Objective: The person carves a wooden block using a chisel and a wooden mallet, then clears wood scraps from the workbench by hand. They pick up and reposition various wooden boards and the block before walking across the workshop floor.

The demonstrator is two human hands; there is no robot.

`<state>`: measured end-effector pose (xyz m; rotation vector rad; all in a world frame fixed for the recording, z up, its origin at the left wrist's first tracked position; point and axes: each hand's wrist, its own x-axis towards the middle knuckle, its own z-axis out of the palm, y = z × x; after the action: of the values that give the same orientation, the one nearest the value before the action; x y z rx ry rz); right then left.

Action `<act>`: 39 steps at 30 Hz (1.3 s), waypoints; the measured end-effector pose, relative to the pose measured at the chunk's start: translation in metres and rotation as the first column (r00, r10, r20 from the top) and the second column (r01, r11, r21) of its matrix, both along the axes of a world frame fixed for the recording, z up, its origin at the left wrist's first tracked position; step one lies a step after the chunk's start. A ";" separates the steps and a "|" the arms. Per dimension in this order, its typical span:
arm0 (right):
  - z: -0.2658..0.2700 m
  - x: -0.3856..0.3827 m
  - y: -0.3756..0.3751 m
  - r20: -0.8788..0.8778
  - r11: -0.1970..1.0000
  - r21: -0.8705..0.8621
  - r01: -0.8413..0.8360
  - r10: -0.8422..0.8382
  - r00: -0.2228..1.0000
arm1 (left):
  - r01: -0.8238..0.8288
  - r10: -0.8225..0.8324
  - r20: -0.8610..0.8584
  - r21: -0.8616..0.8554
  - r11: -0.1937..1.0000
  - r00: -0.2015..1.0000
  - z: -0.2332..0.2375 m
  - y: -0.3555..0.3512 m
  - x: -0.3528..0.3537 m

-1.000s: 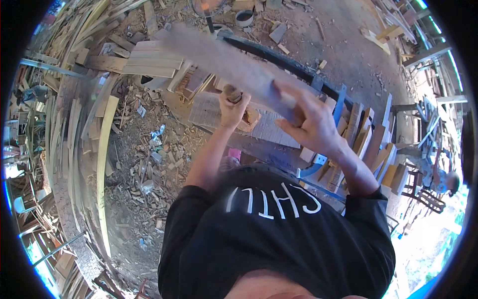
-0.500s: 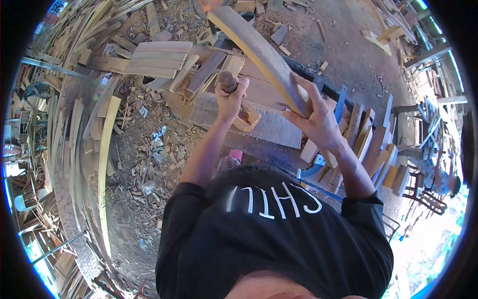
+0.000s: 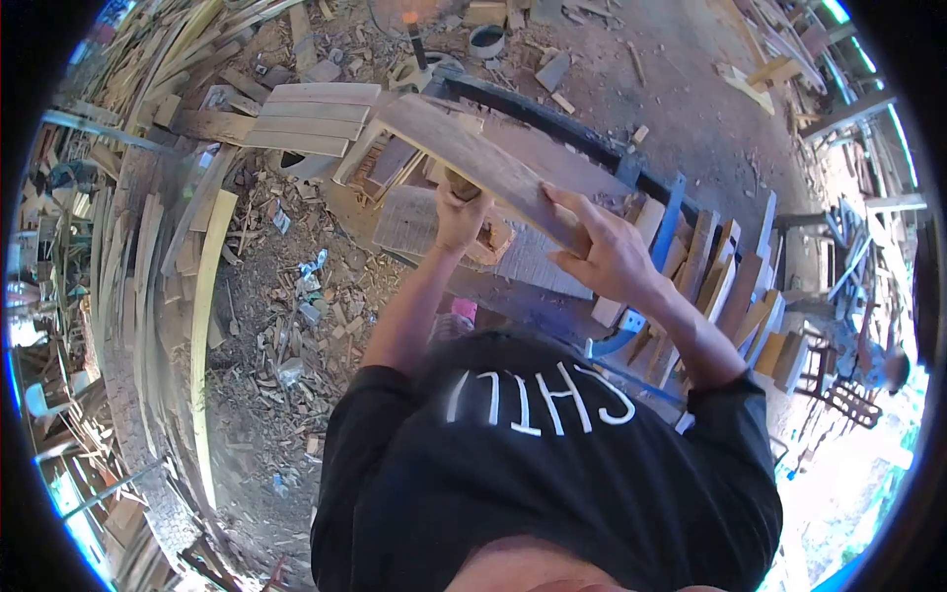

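My left hand (image 3: 460,219) is wrapped round a round wooden handle (image 3: 461,185), whose lower end stands over a small wood block (image 3: 490,242) with a hollow in it. That block rests on a grey board (image 3: 409,217). In my right hand (image 3: 610,252) is the near end of a long flat wooden piece (image 3: 473,158), gripped between thumb and fingers. This piece slants up to the left and its edge lies at the top of the handle; whether they touch I cannot tell.
A blue saw frame (image 3: 673,212) and several upright boards (image 3: 725,266) stand at the right. Slatted planks (image 3: 311,116) lie at the upper left. Wood scraps (image 3: 306,345) litter the ground left of my arm. A person (image 3: 878,360) is at the far right.
The long wooden piece has swung down and left towards the handle in my left hand. My right hand has moved down slightly with it. My left hand stays nearly in place.
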<state>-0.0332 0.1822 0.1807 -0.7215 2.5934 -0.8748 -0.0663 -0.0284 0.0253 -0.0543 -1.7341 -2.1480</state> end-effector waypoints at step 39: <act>0.005 0.010 0.005 -0.334 0.889 -0.453 -0.061 -0.107 0.936 | 0.212 -0.221 0.204 0.067 0.975 0.954 0.012 0.001 -0.003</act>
<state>-0.0231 0.1868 0.1853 -1.0583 2.7208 -1.5239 -0.0696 -0.0279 0.0371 -0.0049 -1.8720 -2.4271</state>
